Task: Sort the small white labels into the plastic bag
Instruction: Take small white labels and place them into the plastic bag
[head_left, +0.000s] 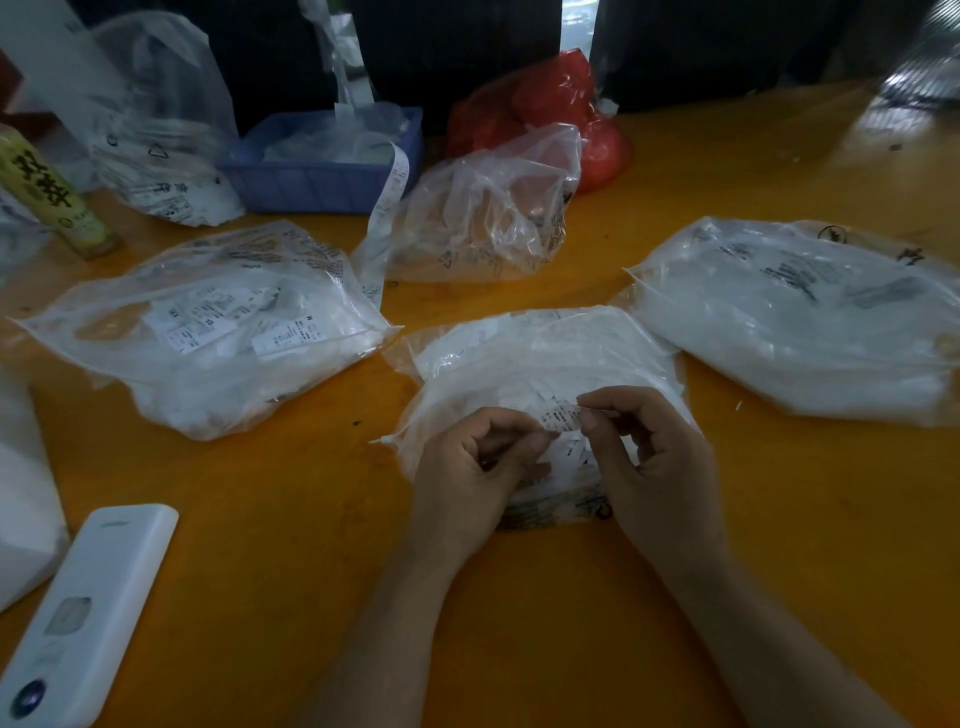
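1. Orange table (291, 519) fills the frame; at lower left lies a white device (88, 613), and at the left edge stands a yellow bottle (47, 192).
2. Upper left: a clear sack (161, 130) stands behind a blue tray (322, 176), from which a paper strip (387, 208) trails down toward centre.
3. Left of centre: a filled bag (208, 332) lies flat, printed labels showing through its film.
4. Upper centre: a crumpled bag (488, 208) sits in front of a red bag (571, 104).
5. Lower centre: the left hand (467, 467) has its fingers curled, with thumb and fingertips pinching the left end of a label (563, 417).
6. The label is held taut between both hands, just above the open bag (530, 353), which already holds a heap of white slips.
7. The right hand (654, 457) pinches the label's right end between thumb and forefinger, the other fingers curled loosely.
8. Right of frame: a full bag (800, 322) lies well apart from the hands.
9. Step in hand, as judged: one label is being read or separated before it is assigned to a bag.
10. Next move, as judged: one hand should let go while the other carries the slip to the mouth of the matching bag; the film is limp, so the opening may need holding apart.
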